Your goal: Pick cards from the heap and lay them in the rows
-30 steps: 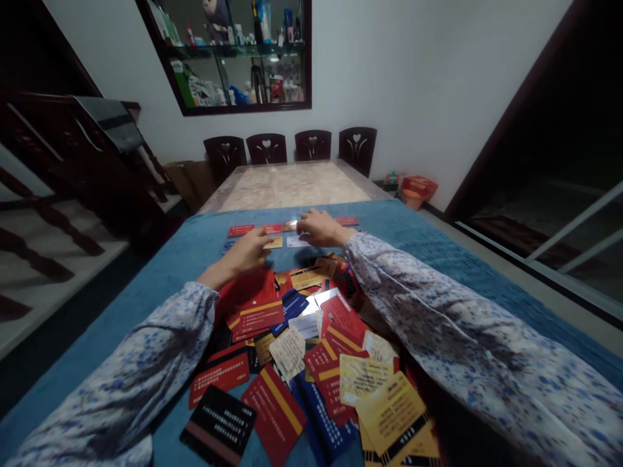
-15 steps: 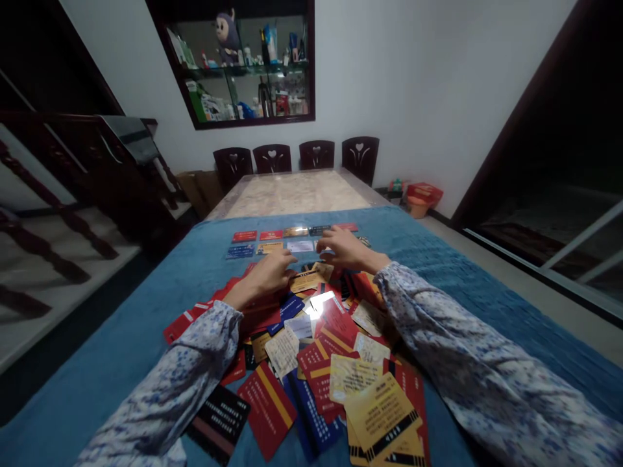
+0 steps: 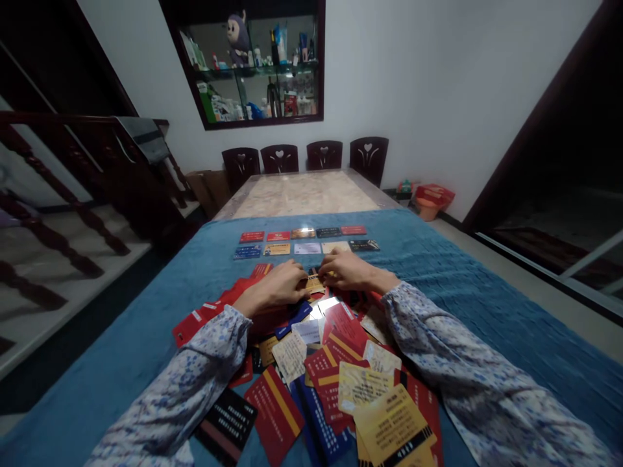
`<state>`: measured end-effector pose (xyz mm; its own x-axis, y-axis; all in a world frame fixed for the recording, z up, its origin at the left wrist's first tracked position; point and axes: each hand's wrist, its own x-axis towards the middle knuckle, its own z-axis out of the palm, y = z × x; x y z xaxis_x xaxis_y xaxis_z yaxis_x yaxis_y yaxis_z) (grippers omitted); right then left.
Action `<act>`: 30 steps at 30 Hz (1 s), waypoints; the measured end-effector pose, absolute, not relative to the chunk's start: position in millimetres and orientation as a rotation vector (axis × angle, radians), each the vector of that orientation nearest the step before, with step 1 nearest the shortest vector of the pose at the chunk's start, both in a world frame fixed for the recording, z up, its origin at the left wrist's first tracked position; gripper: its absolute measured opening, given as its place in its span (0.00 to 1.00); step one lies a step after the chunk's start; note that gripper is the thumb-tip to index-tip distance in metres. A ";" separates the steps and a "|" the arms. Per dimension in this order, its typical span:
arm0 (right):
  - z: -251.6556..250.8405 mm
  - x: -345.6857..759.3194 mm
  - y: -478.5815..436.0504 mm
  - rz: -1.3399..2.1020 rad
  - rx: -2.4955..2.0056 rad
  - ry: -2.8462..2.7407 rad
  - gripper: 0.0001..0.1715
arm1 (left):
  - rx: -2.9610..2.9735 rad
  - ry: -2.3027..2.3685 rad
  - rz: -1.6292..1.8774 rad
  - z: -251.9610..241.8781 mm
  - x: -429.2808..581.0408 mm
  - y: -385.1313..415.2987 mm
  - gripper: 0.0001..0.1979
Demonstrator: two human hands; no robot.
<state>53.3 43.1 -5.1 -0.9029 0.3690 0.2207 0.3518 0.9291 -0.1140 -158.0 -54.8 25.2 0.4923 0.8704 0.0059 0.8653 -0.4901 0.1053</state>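
A yellow card (image 3: 315, 283) with a black stripe lies at the far side of a loose pile of plastic cards. My left hand (image 3: 280, 284) has its curled fingers at the card's left edge. At its right edge my right hand (image 3: 346, 270) has thumb and fingers bent together; its fingertips are partly hidden. Closer to me the pile holds a red card (image 3: 275, 415) with a yellow stripe, a black card (image 3: 226, 425), a blue card (image 3: 318, 421) and a gold card (image 3: 394, 425), many overlapping. Beyond my hands, cards lie in two rows, among them a white card (image 3: 307, 248).
A blue cloth (image 3: 487, 305) covers the near part of the table, with bare marble tabletop (image 3: 302, 191) past it. Dark chairs (image 3: 325, 155) stand at the far end. A wall cabinet (image 3: 263, 71) hangs behind, and a stair railing (image 3: 63, 188) is on the left.
Both hands have come down and towards me from near the rows onto the yellow card, their fingers closing in at its edges. The view has shifted slightly left.
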 end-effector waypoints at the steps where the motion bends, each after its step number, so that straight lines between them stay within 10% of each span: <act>1: -6.5 53.3 43.5 0.113 -0.537 -2.851 0.08 | 2.627 1.542 0.085 25.5 -157.3 -55.5 0.09; 22: -1.7 53.2 42.5 0.256 -0.437 -2.893 0.21 | 2.564 1.403 0.243 25.3 -163.1 -51.4 0.10; 30: 4.3 51.3 35.7 0.195 -0.673 -2.850 0.11 | 2.481 1.422 0.516 18.8 -175.0 -41.1 0.13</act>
<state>51.3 35.7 4.3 -0.8749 0.4540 0.1690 0.4267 0.8873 -0.1749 -175.0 -41.1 18.8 0.4656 0.8655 0.1847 0.7823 -0.5001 0.3713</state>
